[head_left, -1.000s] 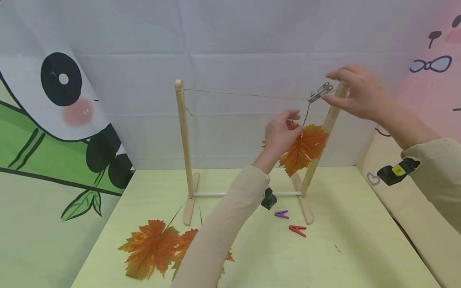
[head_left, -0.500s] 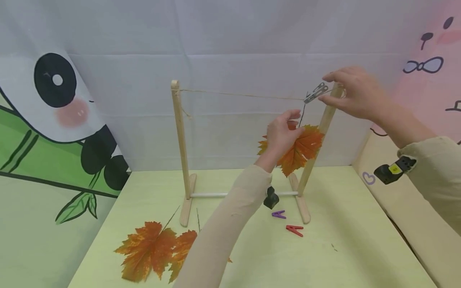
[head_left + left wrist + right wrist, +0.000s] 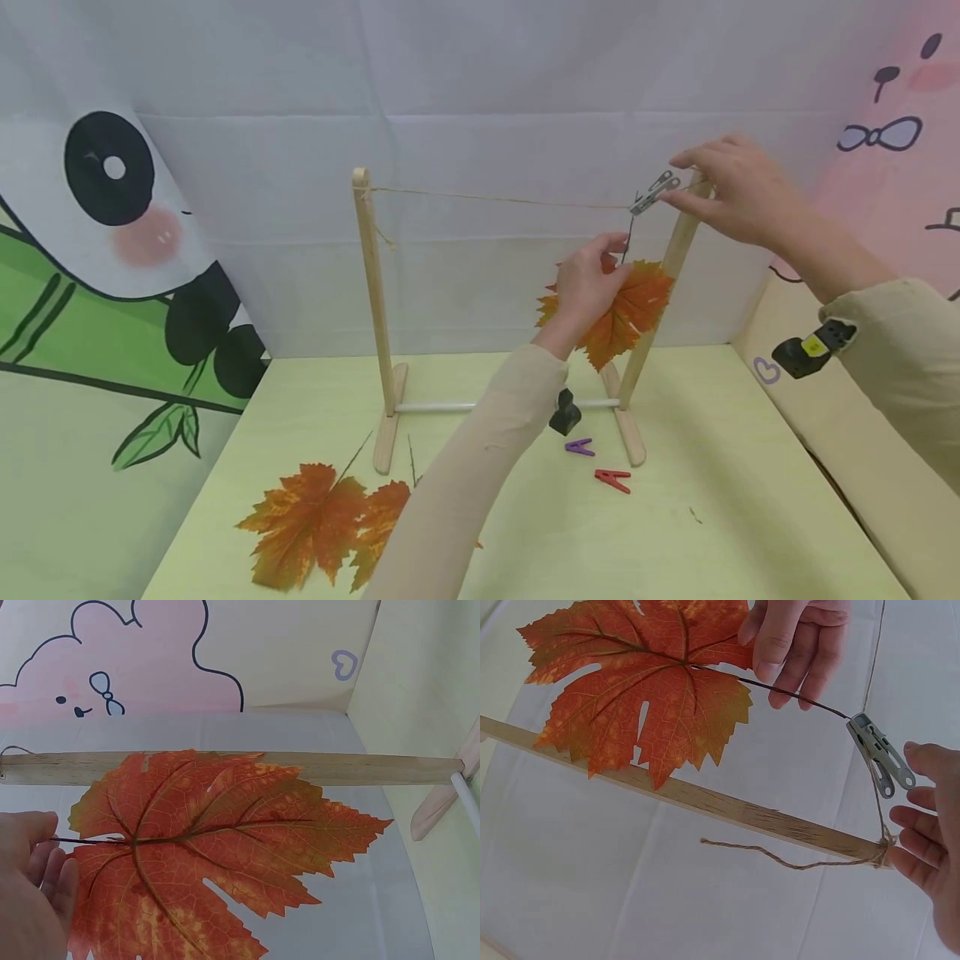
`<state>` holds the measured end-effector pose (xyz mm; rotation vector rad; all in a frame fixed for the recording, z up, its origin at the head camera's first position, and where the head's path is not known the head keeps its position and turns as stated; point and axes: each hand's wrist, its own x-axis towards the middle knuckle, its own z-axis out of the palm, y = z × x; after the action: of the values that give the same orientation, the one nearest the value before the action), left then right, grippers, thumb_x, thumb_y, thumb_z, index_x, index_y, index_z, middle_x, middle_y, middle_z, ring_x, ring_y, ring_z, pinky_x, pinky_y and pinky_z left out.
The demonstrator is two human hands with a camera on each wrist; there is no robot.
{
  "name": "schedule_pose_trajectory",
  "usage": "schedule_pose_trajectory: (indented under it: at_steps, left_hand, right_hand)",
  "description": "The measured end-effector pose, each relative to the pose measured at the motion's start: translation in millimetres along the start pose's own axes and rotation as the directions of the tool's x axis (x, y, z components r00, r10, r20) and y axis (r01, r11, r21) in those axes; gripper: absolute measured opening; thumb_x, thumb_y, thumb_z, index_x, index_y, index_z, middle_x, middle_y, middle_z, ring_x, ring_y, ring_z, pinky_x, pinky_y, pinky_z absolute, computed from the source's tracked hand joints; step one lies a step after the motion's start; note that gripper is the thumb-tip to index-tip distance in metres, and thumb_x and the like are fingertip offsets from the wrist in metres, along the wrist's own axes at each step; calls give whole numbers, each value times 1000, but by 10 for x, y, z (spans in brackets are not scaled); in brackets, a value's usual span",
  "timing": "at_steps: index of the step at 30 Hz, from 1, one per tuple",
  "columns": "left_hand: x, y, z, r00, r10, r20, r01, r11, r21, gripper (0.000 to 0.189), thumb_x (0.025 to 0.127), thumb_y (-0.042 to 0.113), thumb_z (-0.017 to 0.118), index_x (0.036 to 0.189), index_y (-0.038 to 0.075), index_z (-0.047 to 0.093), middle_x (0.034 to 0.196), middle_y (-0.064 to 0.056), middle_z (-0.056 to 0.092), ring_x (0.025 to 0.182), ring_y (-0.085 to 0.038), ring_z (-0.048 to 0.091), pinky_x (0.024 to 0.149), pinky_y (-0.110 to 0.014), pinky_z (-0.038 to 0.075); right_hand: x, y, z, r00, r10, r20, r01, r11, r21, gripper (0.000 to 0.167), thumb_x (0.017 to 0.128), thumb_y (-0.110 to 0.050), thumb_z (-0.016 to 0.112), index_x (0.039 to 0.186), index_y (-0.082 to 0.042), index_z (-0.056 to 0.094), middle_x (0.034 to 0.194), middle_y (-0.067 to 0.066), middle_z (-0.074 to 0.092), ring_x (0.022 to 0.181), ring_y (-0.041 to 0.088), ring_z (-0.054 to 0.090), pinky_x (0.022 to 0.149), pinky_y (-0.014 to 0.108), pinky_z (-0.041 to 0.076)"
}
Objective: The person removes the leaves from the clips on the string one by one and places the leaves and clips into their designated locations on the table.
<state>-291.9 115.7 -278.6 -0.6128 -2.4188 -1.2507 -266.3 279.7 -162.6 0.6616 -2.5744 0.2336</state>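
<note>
An orange artificial maple leaf (image 3: 626, 312) hangs by its dark stem from the twine (image 3: 502, 198). A grey metal clothespin (image 3: 877, 754) grips stem and twine together near the right post. My right hand (image 3: 750, 192) is at the clothespin's handle end, thumb and fingers spread around it without squeezing. My left hand (image 3: 588, 283) is beside the stem at the top of the leaf. Its thumb and fingers are apart; in the right wrist view the stem (image 3: 810, 701) runs visibly past the fingertips. Part of the leaf is behind the left hand in the head view.
The twine spans a wooden frame with a left post (image 3: 372, 292) and a right post (image 3: 678, 246). On the table lie a purple clothespin (image 3: 580, 447), a red clothespin (image 3: 613, 480) and more leaves, one at left (image 3: 307, 521), others partly behind the left sleeve (image 3: 472, 467).
The head view has shifted slightly, moving the scene a little to the left. Both hands stay almost where they were around the hanging leaf and the metal clothespin.
</note>
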Motion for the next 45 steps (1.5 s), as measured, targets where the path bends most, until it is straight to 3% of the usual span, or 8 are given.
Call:
schedule_pose_trajectory:
  at_steps: [11, 17, 24, 30, 40, 45]
  left_hand:
    - [-8, 30, -7, 1000, 10, -19, -9, 998, 55, 18, 87, 22, 61, 104, 18, 64, 91, 8, 66, 80, -5, 58, 63, -12, 39]
    - [-33, 39, -14, 997, 57, -48, -55, 998, 42, 15, 86, 19, 62, 100, 15, 66, 89, 6, 68, 79, -6, 59, 65, -10, 41]
    - [-65, 30, -7, 997, 60, -40, -60, 998, 7, 14, 86, 17, 62, 99, 13, 66, 91, 4, 68, 80, -6, 61, 67, -9, 41]
    - [-80, 3, 2, 995, 82, -54, -82, 997, -8, 12, 86, 14, 61, 97, 12, 66, 90, 4, 68, 81, -5, 62, 66, -8, 41]
    - [-97, -50, -23, 996, 77, -48, -77, 997, 1, 12, 87, 15, 60, 98, 13, 66, 91, 3, 68, 82, -7, 63, 63, -10, 41]
    - [-120, -74, -37, 997, 64, -42, -64, 998, 10, 12, 87, 15, 60, 98, 13, 66, 91, 3, 68, 81, -8, 63, 66, -11, 42]
  right_hand:
    - [3, 1, 13, 1000, -12, -18, 13, 1000, 23, 34, 90, -15, 55, 117, 5, 56, 116, 26, 56, 106, 39, 41, 86, 53, 33]
    - [-12, 5, 22, 999, -22, -31, 23, 999, 31, 31, 90, -12, 54, 116, 5, 58, 115, 25, 57, 103, 38, 42, 80, 51, 36]
    - [-25, 2, 41, 999, 17, -35, -14, 997, 73, 28, 89, -7, 54, 113, 4, 60, 113, 24, 58, 94, 33, 43, 69, 42, 36]
    - [-27, -2, 40, 998, 41, -40, -35, 989, 142, 23, 87, -2, 56, 108, 6, 62, 106, 23, 60, 88, 30, 45, 67, 37, 34]
    - [-55, 8, 33, 987, 156, -25, -145, 958, 248, 21, 86, -6, 60, 103, 5, 65, 102, 17, 60, 83, 16, 45, 66, 14, 36]
    - [-66, -15, 18, 972, 234, -32, -216, 933, 287, 23, 87, -12, 60, 105, 2, 64, 104, 16, 60, 82, 10, 47, 67, 14, 38]
